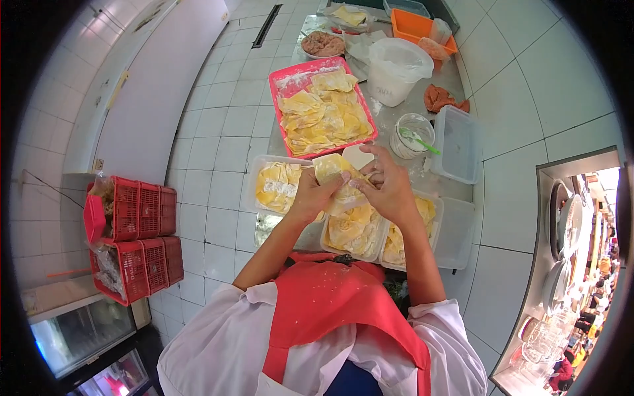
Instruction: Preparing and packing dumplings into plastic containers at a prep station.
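Both hands meet over the plastic tubs. My left hand [317, 190] and my right hand [389, 185] pinch a pale yellow, floured sheet of dough [331, 167] between thumbs and fingers. Part of the sheet is covered by the fingers. Below and around the hands stand three plastic tubs: a left one [253, 185], a middle one [349, 256] and a right one [439, 210]. Floured, folded yellow dough pieces [352, 228] fill them. Just beyond my hands, a pink tray [290, 85] holds a heap of similar yellow dough pieces [324, 114].
A white bucket [391, 79] and a round tub [398, 143] with a green-handled utensil [427, 144] stand beyond my right hand. Clear containers [458, 148] line the wall side. Farther back are a bowl of minced meat [323, 44] and an orange basket [408, 25]. Red crates [143, 213] stand left.
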Available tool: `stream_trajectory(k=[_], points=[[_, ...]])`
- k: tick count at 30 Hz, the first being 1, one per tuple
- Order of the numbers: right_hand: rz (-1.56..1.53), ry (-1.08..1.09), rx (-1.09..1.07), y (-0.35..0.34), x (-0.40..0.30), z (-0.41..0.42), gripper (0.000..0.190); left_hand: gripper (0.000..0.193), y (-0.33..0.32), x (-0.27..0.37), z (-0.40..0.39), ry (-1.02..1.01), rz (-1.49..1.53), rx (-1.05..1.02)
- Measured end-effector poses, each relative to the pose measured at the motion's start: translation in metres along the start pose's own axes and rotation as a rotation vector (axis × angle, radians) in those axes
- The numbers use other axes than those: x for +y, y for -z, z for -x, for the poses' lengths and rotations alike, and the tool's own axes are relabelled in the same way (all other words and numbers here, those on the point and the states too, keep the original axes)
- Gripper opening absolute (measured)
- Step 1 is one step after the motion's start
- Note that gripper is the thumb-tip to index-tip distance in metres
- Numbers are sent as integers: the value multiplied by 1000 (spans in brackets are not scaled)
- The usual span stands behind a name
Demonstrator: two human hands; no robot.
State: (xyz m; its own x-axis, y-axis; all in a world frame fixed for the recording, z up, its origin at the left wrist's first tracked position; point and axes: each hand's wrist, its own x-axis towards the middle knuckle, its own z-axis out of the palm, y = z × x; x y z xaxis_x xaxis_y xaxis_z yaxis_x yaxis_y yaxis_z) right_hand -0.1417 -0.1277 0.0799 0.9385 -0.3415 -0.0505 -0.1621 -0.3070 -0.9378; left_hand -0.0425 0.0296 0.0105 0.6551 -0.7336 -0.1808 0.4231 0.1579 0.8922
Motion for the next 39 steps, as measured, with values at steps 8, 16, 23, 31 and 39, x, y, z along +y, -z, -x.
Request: stream_trajectory(k=[8,16,23,31,39], points=[[468,506,125,-1,-3,11,47,16,-13,36,8,-314,-320,-42],[163,355,212,-12,-3,13,62,18,-14,46,12,-223,-234,-15],[50,430,240,-17,-1,13,57,14,-6,42,13,-234,-316,96],[322,492,-60,6,-6,12,65,14,14,50,9,-287,-491,-153],[-73,142,39,0,-18,19,82,11,10,73,-2,-174,-766,-490]])
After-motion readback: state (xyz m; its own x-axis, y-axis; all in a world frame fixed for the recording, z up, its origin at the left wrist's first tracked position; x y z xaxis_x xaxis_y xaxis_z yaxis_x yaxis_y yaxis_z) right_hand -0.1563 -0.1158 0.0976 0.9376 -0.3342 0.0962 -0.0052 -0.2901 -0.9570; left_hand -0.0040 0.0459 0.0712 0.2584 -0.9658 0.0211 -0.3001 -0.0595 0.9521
